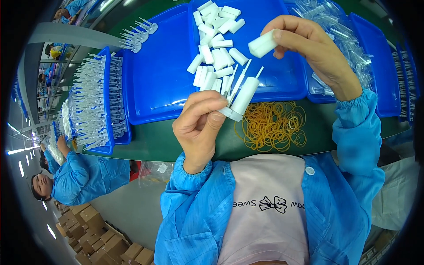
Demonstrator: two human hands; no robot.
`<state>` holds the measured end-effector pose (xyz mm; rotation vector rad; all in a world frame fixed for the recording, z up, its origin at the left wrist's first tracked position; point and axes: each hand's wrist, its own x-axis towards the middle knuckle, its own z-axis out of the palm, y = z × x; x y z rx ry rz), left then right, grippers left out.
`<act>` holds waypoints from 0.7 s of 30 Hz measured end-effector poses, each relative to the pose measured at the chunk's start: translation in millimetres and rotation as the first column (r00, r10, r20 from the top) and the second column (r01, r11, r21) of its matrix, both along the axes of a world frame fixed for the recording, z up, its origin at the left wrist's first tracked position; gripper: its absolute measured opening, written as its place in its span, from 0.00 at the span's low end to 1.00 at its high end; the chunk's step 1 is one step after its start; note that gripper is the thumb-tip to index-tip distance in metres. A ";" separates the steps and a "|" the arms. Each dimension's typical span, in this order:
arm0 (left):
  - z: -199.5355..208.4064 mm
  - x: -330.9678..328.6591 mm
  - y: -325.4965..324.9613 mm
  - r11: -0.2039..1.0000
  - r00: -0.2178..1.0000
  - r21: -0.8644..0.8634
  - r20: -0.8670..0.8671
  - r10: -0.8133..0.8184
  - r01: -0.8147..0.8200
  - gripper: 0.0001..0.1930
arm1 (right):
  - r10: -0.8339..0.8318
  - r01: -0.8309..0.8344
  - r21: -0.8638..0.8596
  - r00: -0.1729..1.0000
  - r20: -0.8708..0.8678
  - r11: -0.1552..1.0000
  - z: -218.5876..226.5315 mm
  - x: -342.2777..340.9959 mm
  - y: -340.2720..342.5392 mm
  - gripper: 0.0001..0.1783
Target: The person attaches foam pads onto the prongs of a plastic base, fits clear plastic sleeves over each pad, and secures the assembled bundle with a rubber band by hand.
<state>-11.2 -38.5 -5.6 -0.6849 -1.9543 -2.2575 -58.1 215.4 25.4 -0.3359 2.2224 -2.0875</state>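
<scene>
"Dark green tabletop (154,143), shallow blue plastic trays (154,75) across it. Where are the person's hands?"

"Left hand (196,126): thumb and fingers pinch the flat base of a white plastic pronged piece (232,114), at the trays' near edge. Right hand (316,46): fingertips grip a smooth white block-shaped piece (261,44) by one end, above and to the right of the pronged piece, not touching it."

"And the materials?"

"Slim, stiff rods rise from the base; one wears a rounded white sleeve (246,96), a thin tip poking out on top. Matte white oblong blocks (216,55) lie heaped in the middle tray. Thin amber rubber bands (276,126) tangle loosely on the tabletop."

"What is hard to make out?"

"Left fingers cover part of the base. Glossy clear plastic pieces (340,31) overlap too much to tell apart, and the farthest right trays are cut off by the dark rim."
</scene>
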 end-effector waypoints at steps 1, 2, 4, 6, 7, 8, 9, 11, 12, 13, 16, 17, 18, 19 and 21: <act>0.7 0.1 -0.1 1.000 1.000 -0.004 -0.008 -0.008 0.008 0.08 | 0.015 -0.015 0.025 1.000 -0.009 1.000 0.1 0.0 -0.3 0.13; 1.5 0.4 -0.2 1.000 1.000 -0.008 -0.015 -0.015 0.015 0.08 | 0.031 -0.030 0.050 0.999 -0.017 0.998 0.2 0.1 -0.8 0.13; 3.8 1.8 0.0 1.000 1.000 -0.015 -0.015 -0.011 0.011 0.08 | 0.037 -0.037 0.005 0.999 0.015 0.999 1.6 0.9 -3.2 0.13; 4.3 2.7 -0.5 1.000 1.000 -0.021 -0.014 -0.009 0.009 0.08 | 0.042 -0.040 -0.038 0.998 0.048 0.998 2.6 1.8 -4.8 0.13; 5.0 2.9 -0.7 0.999 0.999 -0.038 -0.043 -0.004 0.002 0.07 | 0.053 -0.051 -0.034 0.997 0.063 0.998 3.5 2.4 -5.0 0.13; 5.5 3.0 -0.9 0.998 0.997 -0.055 -0.072 0.000 -0.004 0.07 | 0.063 -0.061 -0.029 0.995 0.079 0.998 4.3 2.8 -5.1 0.13; 6.0 3.0 -1.4 0.999 0.997 -0.054 -0.073 0.000 -0.003 0.07 | 0.062 -0.060 -0.028 0.995 0.077 0.998 4.5 3.0 -4.5 0.13; 6.0 3.1 -2.2 0.994 0.994 -0.111 -0.107 -0.001 -0.011 0.07 | 0.075 -0.074 -0.009 0.994 0.079 0.997 2.9 3.0 -2.4 0.13; 6.6 3.3 -1.8 0.994 0.994 -0.111 -0.108 -0.002 -0.011 0.07 | 0.074 -0.074 -0.009 0.994 0.078 0.997 2.4 2.6 -1.5 0.13; 8.0 3.6 -1.2 0.992 0.995 -0.126 -0.101 -0.006 -0.007 0.07 | 0.091 -0.088 -0.034 0.992 0.087 0.996 1.8 2.4 -0.8 0.13; 9.2 2.5 -0.4 0.988 0.996 -0.153 -0.089 -0.024 0.011 0.08 | 0.130 -0.126 -0.054 0.988 0.080 0.991 -0.2 3.0 -2.1 0.12; 9.3 1.6 -0.2 0.986 0.996 -0.164 -0.085 -0.037 0.023 0.08 | 0.154 -0.151 -0.049 0.986 0.064 0.987 -0.5 3.2 -3.3 0.12; 10.0 0.9 0.3 0.986 0.996 -0.165 -0.084 -0.037 0.023 0.08 | 0.153 -0.150 -0.049 0.986 0.064 0.987 -0.2 3.9 -4.7 0.12; 11.3 0.1 0.5 0.981 0.994 -0.188 -0.089 -0.064 0.046 0.08 | 0.152 -0.148 -0.055 0.985 0.077 0.988 0.5 5.0 -7.0 0.11; 10.6 -1.6 0.9 0.975 0.992 -0.212 -0.091 -0.090 0.069 0.08 | 0.151 -0.145 -0.062 0.984 0.091 0.987 3.8 9.1 -12.7 0.11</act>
